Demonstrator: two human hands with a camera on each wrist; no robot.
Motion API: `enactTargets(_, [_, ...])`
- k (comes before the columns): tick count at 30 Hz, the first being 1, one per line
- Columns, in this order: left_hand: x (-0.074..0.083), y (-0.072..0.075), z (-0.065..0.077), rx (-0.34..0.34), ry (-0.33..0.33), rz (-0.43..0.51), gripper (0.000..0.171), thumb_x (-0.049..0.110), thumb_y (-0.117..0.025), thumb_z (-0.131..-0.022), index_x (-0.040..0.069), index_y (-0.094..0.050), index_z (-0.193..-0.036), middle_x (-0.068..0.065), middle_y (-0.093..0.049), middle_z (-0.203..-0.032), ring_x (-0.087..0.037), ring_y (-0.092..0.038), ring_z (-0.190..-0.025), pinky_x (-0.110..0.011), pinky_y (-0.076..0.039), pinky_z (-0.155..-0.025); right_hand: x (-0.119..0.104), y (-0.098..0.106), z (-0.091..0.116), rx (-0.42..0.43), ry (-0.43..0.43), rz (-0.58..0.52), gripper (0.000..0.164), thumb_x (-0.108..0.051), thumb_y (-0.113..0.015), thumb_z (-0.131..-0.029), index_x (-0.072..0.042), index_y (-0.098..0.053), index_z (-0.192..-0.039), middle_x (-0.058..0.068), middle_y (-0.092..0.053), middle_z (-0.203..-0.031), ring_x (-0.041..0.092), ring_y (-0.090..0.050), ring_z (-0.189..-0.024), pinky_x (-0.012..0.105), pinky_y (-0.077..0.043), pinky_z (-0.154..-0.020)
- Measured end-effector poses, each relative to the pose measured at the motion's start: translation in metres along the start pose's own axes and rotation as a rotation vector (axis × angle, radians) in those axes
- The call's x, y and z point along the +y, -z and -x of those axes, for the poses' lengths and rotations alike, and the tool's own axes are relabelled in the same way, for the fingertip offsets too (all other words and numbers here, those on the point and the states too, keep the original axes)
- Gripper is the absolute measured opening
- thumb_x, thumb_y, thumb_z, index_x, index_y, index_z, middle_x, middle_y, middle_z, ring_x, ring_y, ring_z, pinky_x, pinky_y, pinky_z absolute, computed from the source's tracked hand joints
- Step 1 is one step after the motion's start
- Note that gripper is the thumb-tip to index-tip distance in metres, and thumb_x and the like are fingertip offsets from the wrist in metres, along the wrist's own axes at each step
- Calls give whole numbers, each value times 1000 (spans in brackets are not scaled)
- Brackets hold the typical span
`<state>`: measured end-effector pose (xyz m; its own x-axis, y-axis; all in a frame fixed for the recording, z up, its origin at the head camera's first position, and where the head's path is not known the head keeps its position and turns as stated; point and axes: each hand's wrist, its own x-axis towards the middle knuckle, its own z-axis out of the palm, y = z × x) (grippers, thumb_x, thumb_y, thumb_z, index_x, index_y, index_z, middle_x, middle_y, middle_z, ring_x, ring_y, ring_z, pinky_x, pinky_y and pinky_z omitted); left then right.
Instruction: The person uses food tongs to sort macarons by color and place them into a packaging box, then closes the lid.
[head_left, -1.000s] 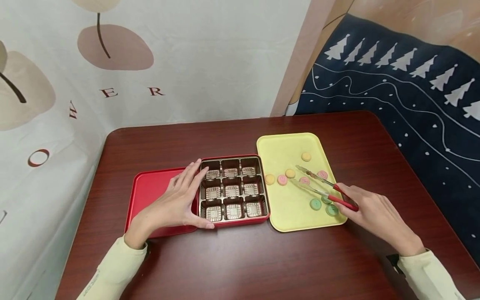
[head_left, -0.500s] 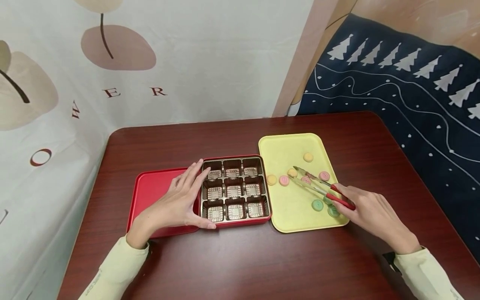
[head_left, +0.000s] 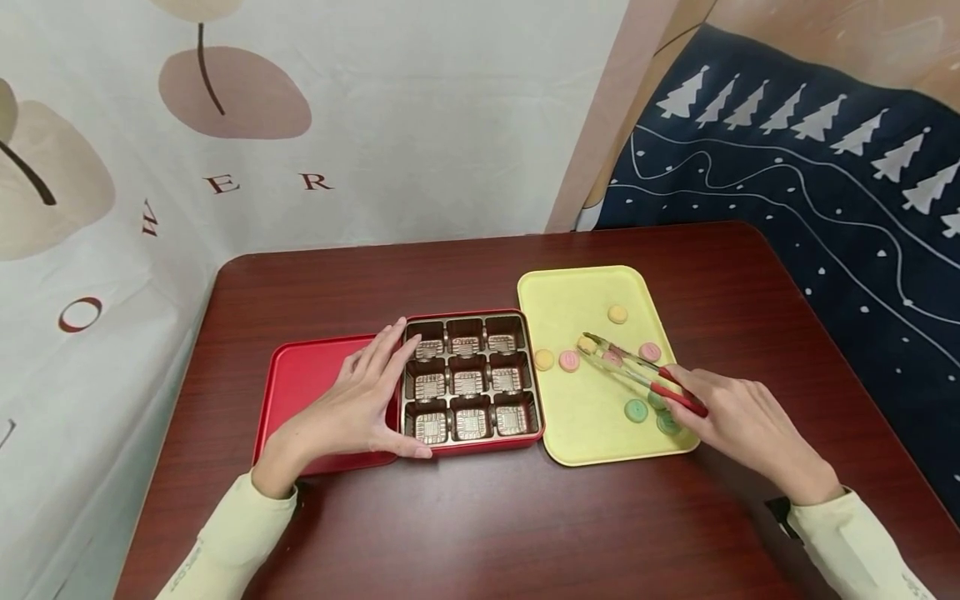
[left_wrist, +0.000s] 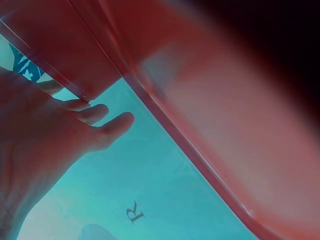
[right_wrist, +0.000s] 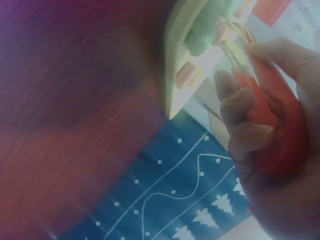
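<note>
My left hand [head_left: 348, 408] rests at the left side of a red box [head_left: 468, 379] with a brown insert of several square compartments. Its fingers lie spread at the back left rim, and the thumb touches the front edge. In my right hand [head_left: 742, 429] I grip red-handled tongs [head_left: 688, 400], seen close in the right wrist view with fingers curled round the handles [right_wrist: 285, 120]. The tong tips stand on either side of a yellow macaron [head_left: 586, 343] on the yellow tray [head_left: 558, 300]. A pink macaron [head_left: 612, 357] is partly covered by the tong arms.
A red lid [head_left: 300, 383] lies left of the box, partly under my left forearm and hand. Other macarons on the tray include a yellow one [head_left: 543, 359] by the box, pink ones [head_left: 569, 361] and green ones [head_left: 636, 410]. A curtain [head_left: 420, 167] hangs behind the table.
The tongs have moved slightly left and up, and their tips have drawn closer together around the middle yellow macaron. My left hand has stayed at the box.
</note>
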<state>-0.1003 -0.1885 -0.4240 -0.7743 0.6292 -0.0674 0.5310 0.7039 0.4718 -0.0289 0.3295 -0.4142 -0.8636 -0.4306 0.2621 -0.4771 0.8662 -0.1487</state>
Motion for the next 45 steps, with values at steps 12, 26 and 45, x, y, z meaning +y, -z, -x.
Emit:
enactTargets(12, [1, 0, 4, 10, -6, 5, 149, 85, -85, -70, 7, -13, -174, -18, 1, -181, -43, -3, -164, -76, -19, -118, 1, 2, -2, -12, -1, -6, 49, -23, -89, -91, -1, -76, -133, -14, -42, -67, 4, -32, -57, 25, -29, -48])
enactTargets(26, [2, 0, 5, 15, -6, 7, 152, 86, -85, -69, 6, -10, -175, -17, 4, -181, -43, -2, -165, -73, -18, -120, -7, 10, -3, 69, 6, -93, 50, -14, -91, -85, -6, -78, -133, 1, -74, -84, 3, -42, -56, 23, -33, -46])
enactTargets(45, [0, 1, 1, 4, 2, 10, 152, 86, -84, -69, 7, -9, -175, -16, 2, -181, -41, -2, -165, -73, -18, -119, -55, 15, -25, 60, 122, -270, 58, -60, -52, -110, -13, -80, -129, -18, -58, -77, -3, -41, -59, 13, -34, -49])
